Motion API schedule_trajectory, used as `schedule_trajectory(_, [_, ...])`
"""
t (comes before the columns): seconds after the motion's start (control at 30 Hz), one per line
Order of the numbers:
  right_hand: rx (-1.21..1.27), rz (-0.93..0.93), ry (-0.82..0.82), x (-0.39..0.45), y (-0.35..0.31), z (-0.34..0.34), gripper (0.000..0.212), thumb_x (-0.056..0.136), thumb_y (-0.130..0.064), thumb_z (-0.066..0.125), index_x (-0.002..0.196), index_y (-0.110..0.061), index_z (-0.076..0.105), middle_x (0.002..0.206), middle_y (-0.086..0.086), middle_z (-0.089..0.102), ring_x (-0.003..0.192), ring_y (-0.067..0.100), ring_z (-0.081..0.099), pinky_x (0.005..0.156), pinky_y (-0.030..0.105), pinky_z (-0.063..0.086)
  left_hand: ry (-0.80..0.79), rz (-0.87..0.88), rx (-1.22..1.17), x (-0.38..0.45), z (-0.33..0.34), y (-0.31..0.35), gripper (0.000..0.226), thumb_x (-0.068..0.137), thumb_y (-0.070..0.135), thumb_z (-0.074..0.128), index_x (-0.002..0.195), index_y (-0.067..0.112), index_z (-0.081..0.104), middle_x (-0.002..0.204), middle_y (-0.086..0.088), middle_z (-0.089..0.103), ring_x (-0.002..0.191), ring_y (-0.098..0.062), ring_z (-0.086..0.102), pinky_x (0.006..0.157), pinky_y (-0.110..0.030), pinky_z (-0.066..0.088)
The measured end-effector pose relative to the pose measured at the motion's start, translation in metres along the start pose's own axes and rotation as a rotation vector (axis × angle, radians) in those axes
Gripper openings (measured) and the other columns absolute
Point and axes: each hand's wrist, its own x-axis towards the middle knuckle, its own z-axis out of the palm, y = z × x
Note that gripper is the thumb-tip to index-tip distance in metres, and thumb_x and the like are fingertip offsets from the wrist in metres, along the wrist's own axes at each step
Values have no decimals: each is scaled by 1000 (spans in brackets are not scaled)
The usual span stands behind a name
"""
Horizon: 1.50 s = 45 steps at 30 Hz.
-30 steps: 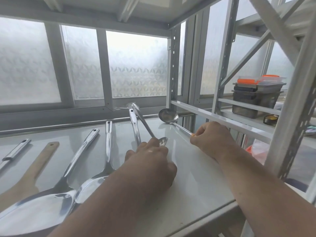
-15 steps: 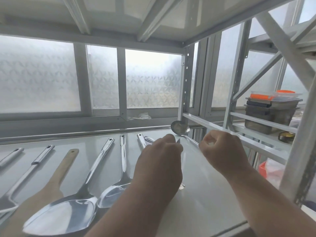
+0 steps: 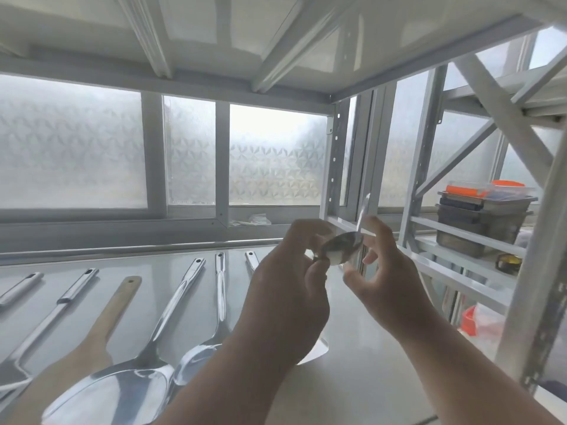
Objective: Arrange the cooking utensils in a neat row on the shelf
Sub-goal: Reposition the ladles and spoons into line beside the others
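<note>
Above the shelf (image 3: 362, 348), seen from the head camera, both hands are raised with a small ladle (image 3: 342, 248) between them. The left hand (image 3: 288, 302) has its fingers curled round the near edge of the bowl, pinching it; the right hand (image 3: 386, 280) has its thumb and forefinger curved loosely about the bowl's far side, and whether they actually press on it I cannot tell. The thin handle rises upward and away behind the right hand's fingers, so the ladle is off the shelf, in the air.

Below, a row is already laid out with handles pointing toward the window: a wooden spatula (image 3: 101, 329), a large steel spoon (image 3: 122, 391), a second spoon (image 3: 211, 338), and one more steel handle (image 3: 251, 259) mostly hidden by the left hand. Further steel handles lie at the far left.

Judging from this, the step in hand is turning the ladle to match the row. The next move calls for lowering it onto the bare patch to the right of the last handle, bowl toward the person, handle parallel to its neighbours.

On the neighbouring rack to the right stand stacked metal tubs (image 3: 481, 216) with orange-lidded boxes (image 3: 466, 190) on top; their contents cannot be made out.
</note>
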Motion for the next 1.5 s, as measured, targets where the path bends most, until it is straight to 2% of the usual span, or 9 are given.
schedule_trajectory(0.13, [-46,-40,110,3,7,2,71,89,-20,78,150,-30,43,111,-10,65,91,7,53,85,25,46,53,-138,-165,6,1,-1,21,107,16,58,108,37,61,103,21,69,78,-5,73,77,-37,56])
schedule_trajectory(0.33, [-127,61,142,7,21,4,18,89,-30,73,106,-30,66,105,-5,52,111,21,53,86,32,39,328,-328,-571,16,-6,-9,15,90,20,61,94,30,72,67,5,59,51,-15,41,62,-40,34])
schedule_trajectory(0.57, [-100,56,49,6,20,5,62,83,-33,85,138,-32,55,122,-2,48,126,17,40,100,36,39,502,-575,-894,27,-22,-10,28,111,6,48,101,9,74,48,3,59,35,-7,35,53,-29,26])
schedule_trajectory(0.83, [102,1,-100,2,6,0,25,92,-31,59,112,-31,73,108,-22,67,102,-10,57,81,-2,33,566,-641,-1009,32,-31,-14,32,113,8,43,97,4,70,52,-5,64,34,-9,30,47,-25,25])
schedule_trajectory(0.93, [106,-75,-128,1,6,1,21,92,-27,74,113,-31,73,106,-18,73,100,-4,65,83,5,44,623,-659,-1056,35,-35,-21,24,111,8,44,108,2,67,65,-12,71,36,-10,30,44,-24,27])
schedule_trajectory(1.03, [88,-119,-59,4,9,2,20,97,-20,71,115,-26,78,102,-17,77,97,0,69,87,19,52,598,-624,-1074,36,-34,-23,39,112,13,47,86,5,75,64,-7,69,41,-11,28,51,-28,23])
schedule_trajectory(1.13, [118,-60,-75,2,6,1,19,101,-21,67,115,-25,79,79,-33,71,77,-10,67,72,7,46,530,-601,-859,34,-29,-26,46,111,32,53,77,24,83,76,2,68,45,-12,38,55,-31,33])
schedule_trajectory(1.27, [192,52,-101,-1,1,7,11,105,-23,57,98,-29,62,70,-5,68,57,11,59,53,18,43,209,-370,79,22,-17,-33,35,100,39,60,133,33,68,108,13,69,95,-16,65,90,-34,48])
schedule_trajectory(1.5, [-123,287,-169,2,11,12,24,106,-27,44,88,-19,58,78,2,65,83,31,59,68,36,40,-281,-268,579,4,-4,-18,26,94,33,52,102,23,75,104,5,68,100,-24,66,88,-39,56])
